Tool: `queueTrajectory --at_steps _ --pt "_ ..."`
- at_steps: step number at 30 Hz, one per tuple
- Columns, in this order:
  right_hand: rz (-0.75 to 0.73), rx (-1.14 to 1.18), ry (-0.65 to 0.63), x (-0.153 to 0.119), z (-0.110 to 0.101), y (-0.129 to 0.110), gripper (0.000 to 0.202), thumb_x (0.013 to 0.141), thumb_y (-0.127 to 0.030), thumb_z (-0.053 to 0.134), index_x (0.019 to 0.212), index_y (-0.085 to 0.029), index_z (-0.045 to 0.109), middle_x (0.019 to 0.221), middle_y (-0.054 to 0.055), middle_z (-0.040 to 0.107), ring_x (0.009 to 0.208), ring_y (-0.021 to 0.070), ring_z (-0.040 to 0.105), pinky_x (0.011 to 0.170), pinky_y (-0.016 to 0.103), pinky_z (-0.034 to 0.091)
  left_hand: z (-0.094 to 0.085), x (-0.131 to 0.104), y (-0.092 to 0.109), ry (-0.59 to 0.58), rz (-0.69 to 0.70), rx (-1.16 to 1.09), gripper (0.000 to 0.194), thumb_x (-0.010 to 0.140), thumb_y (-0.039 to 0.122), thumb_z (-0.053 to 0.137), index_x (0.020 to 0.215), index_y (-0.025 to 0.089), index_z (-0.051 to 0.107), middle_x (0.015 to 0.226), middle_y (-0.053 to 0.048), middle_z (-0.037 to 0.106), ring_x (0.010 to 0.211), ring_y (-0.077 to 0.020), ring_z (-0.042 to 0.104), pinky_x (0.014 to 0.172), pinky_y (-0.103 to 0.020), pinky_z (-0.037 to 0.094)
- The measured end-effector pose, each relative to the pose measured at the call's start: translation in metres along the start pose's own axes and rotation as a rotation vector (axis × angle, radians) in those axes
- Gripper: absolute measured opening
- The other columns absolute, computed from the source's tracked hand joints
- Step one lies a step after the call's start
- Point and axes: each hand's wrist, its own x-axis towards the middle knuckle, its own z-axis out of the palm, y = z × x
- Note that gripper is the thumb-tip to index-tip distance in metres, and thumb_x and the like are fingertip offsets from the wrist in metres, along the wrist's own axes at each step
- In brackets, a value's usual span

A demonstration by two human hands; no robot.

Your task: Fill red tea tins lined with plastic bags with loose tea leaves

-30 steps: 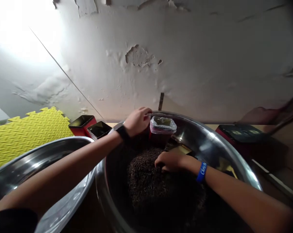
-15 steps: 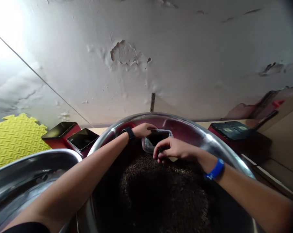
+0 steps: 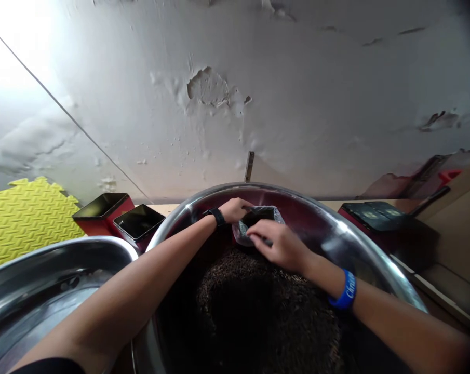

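A plastic bag (image 3: 242,236), clear and open-mouthed, lines a small reddish container inside the large metal basin (image 3: 346,227). My left hand (image 3: 235,210), with a dark watch on its wrist, is closed on the far left edge of the bag's mouth. Over the near side of that mouth is my right hand (image 3: 283,244), palm down, a blue band on its wrist. Its thumb stands apart from the bent fingers, and I see nothing between them. Dark loose leaf-like bits (image 3: 242,265), perhaps dry tea, cover the basin's bottom.
Two open red tins (image 3: 102,208) with dark insides stand left of the basin. A second metal basin (image 3: 113,248) holds clear plastic. Dark-lidded red tins (image 3: 375,215) and a cardboard box (image 3: 458,223) are at right. Behind rises a peeling wall (image 3: 297,93).
My right hand, which pinched some dark bits beside the bag, has turned palm down over its mouth, and the fingers have parted. The left hand keeps its hold. The view has shifted slightly.
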Motion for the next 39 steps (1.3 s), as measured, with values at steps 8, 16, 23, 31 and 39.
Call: queueTrajectory --at_steps 8,16,23,31,39 --pt "-0.16 -0.053 -0.668 -0.024 0.039 -0.017 0.045 0.065 -0.019 0.054 0.109 -0.026 0.053 0.102 0.005 0.057 0.084 0.0203 0.055 0.068 0.026 0.043 -0.003 -0.005 0.013 -0.036 0.005 0.034 0.035 0.076 0.021 0.044 0.108 0.02 0.06 0.096 -0.002 0.064 0.087 -0.0149 0.056 0.078 -0.021 0.041" --pt "0.136 0.487 -0.463 -0.003 0.01 -0.004 0.02 0.07 -0.023 0.057 0.089 -0.02 0.061 0.085 0.001 0.06 0.082 0.015 0.054 0.077 0.027 0.041 -0.005 -0.009 0.018 -0.064 0.024 0.039 0.037 0.075 0.019 0.043 0.108 0.019 0.06 0.097 -0.002 0.064 0.086 -0.0142 0.056 0.078 -0.021 0.041" --pt "0.584 0.899 0.181 0.005 0.003 0.035 0.029 0.07 -0.031 0.056 0.097 -0.018 0.053 0.087 0.005 0.057 0.08 0.0149 0.056 0.073 0.032 0.047 -0.004 -0.01 0.023 -0.066 0.069 0.055 0.04 0.074 0.015 0.041 0.108 0.021 0.06 0.094 -0.001 0.065 0.082 -0.0137 0.057 0.075 -0.021 0.041" --pt "0.234 -0.015 0.035 0.001 0.004 0.032 0.029 0.075 -0.013 0.044 0.1 -0.018 0.059 0.105 0.008 0.057 0.102 0.0197 0.049 0.09 0.036 0.035 0.0 -0.01 0.029 -0.078 0.096 0.084 0.037 0.075 0.017 0.041 0.105 0.023 0.061 0.092 -0.001 0.065 0.08 -0.0139 0.057 0.072 -0.02 0.041" --pt "-0.099 0.021 -0.366 -0.009 0.015 -0.024 0.024 0.081 -0.031 0.042 0.092 -0.019 0.059 0.086 0.004 0.059 0.079 0.0143 0.053 0.071 0.026 0.041 -0.001 -0.007 0.016 -0.039 0.028 0.086 0.036 0.076 0.02 0.043 0.108 0.022 0.06 0.096 -0.003 0.064 0.084 -0.015 0.056 0.075 -0.021 0.041"
